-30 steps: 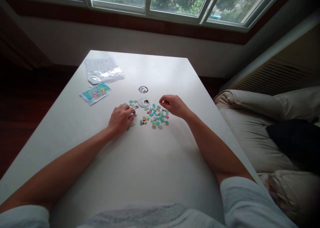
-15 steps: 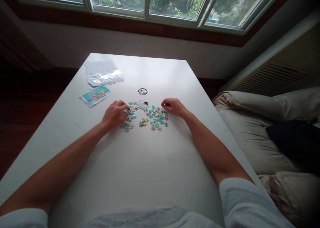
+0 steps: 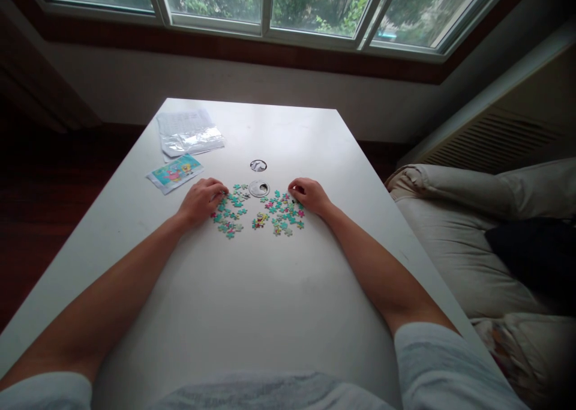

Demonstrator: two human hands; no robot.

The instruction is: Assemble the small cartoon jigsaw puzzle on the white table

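Observation:
Teal, pink and yellow jigsaw pieces lie loose in a left group. A right group of similar puzzle pieces lies across a narrow gap, with a small yellow joined cluster between. My left hand rests at the upper left edge of the left group, fingers curled down. Its fingertips touch or nearly touch the pieces there. At the top right of the other group, my right hand has thumb and fingers pinched together. Whatever either hand's fingertips hold is too small to make out.
A picture card with cartoon figures lies on the white table, left of the pieces. Behind it is a clear plastic bag with paper. Two round table inserts sit beyond the pieces. A sofa stands at the right.
My left hand has drawn back a little to the left, uncovering more pieces of the left group. The right hand stays almost where it was, fingers still pinched.

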